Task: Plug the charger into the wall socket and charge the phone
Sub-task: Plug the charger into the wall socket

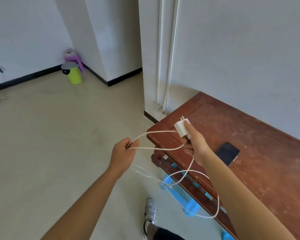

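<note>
Charger (pixel 181 129), a white block with two prongs pointing up, is held in my right hand (pixel 194 144) above the near corner of the brown wooden worktop (pixel 260 153). My fingers (pixel 187 126) of this hand are closed around the block, the thumb pressed on its side. White cable (pixel 156 148) leaves the charger, runs to my left hand (pixel 124 153), and hangs in loose loops below both arms. The left fingers are curled shut on a bend of the cable, over the floor (pixel 59 135). Phone (pixel 228 153), dark and with the screen off, lies flat on the worktop, just behind my right wrist. I see no socket from here.
</note>
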The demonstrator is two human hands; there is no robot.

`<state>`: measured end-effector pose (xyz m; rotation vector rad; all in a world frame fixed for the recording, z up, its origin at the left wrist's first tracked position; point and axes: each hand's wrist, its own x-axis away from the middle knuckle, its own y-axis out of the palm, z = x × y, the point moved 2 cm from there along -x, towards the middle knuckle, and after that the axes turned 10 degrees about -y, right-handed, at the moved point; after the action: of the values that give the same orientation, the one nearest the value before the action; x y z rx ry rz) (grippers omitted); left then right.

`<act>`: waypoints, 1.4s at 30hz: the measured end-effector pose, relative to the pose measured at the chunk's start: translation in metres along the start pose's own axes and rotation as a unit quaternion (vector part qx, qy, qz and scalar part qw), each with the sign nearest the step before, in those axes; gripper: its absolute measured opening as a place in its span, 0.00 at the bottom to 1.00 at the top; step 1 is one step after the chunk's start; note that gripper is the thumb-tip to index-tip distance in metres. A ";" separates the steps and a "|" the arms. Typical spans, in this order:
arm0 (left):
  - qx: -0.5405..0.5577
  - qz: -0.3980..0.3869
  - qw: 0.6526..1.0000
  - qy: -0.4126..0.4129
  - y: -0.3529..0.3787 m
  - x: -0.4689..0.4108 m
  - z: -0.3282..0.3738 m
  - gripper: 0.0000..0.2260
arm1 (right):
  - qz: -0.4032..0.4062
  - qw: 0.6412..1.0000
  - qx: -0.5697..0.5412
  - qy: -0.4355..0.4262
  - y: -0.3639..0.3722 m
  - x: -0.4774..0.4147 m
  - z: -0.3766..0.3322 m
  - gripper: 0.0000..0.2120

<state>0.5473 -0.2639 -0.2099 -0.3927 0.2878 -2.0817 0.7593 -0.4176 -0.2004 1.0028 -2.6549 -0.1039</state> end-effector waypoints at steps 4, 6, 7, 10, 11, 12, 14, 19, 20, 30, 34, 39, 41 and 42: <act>0.003 0.049 0.998 -0.029 -0.045 -0.089 -0.003 0.22 | -0.010 1.000 -0.003 -0.002 0.071 -0.086 0.021 0.24; 0.011 0.063 0.997 -0.045 -0.065 -0.131 0.001 0.22 | -0.005 1.000 -0.015 -0.003 0.105 -0.126 0.019 0.23; 0.007 0.065 0.997 -0.049 -0.074 -0.151 0.004 0.23 | 0.001 1.000 -0.020 0.002 0.121 -0.144 0.016 0.22; -0.006 0.072 0.996 -0.046 -0.101 -0.214 0.022 0.23 | -0.005 0.999 -0.040 0.005 0.170 -0.204 -0.004 0.21; -0.015 0.074 0.996 -0.039 -0.110 -0.236 0.028 0.23 | -0.002 0.999 -0.042 0.005 0.185 -0.225 -0.012 0.22; -0.028 0.077 0.996 -0.031 -0.117 -0.257 0.034 0.22 | 0.003 0.999 -0.042 0.007 0.197 -0.244 -0.018 0.22; -0.041 0.092 0.995 -0.024 -0.129 -0.292 0.039 0.21 | 0.003 0.999 -0.041 0.010 0.219 -0.275 -0.028 0.25; -0.074 0.079 0.994 -0.025 -0.151 -0.391 0.039 0.18 | 0.012 1.000 -0.010 0.018 0.264 -0.352 -0.028 0.24; -0.083 0.062 0.994 -0.022 -0.153 -0.417 0.036 0.18 | 0.022 1.000 -0.008 0.021 0.271 -0.368 -0.025 0.23; -0.202 -0.154 0.965 0.070 -0.114 -0.653 0.034 0.21 | 0.262 0.963 0.025 0.060 0.306 -0.489 0.001 0.21; -0.226 -0.236 0.939 0.111 -0.083 -0.704 0.058 0.20 | 0.368 0.927 -0.004 0.074 0.303 -0.501 0.001 0.20; -0.278 -0.330 0.886 0.169 -0.019 -0.756 0.067 0.13 | 0.433 0.897 -0.048 0.074 0.281 -0.525 0.009 0.19; -0.300 -0.373 0.863 0.164 0.010 -0.769 0.058 0.10 | 0.450 0.887 -0.052 0.085 0.266 -0.538 0.020 0.18; -0.307 -0.389 0.855 0.155 0.024 -0.774 0.051 0.11 | 0.459 0.882 -0.057 0.090 0.257 -0.545 0.028 0.17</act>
<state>0.9618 0.3863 -0.2966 -0.6201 1.1683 -2.8252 0.9749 0.1323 -0.3209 -0.3297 -2.6106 0.0421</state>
